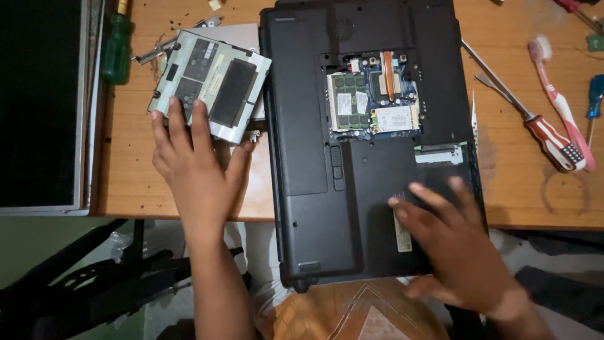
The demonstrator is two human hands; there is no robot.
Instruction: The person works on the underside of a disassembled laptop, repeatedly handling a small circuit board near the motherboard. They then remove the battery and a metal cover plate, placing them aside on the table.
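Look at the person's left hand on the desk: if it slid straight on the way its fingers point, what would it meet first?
The left hand already has its fingertips on the silver hard-drive caddy, so that comes first; beyond it lie loose metal brackets, though depth is unclear.

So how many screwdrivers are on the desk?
3, maybe more hidden: a green-handled one top left, a red-and-white-handled one right of the laptop, and a blue-handled one at the right edge.

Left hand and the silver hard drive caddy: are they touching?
Touching. The head view shows the left hand with its fingertips lying flat on the near edge of the silver hard drive caddy, no gap visible.
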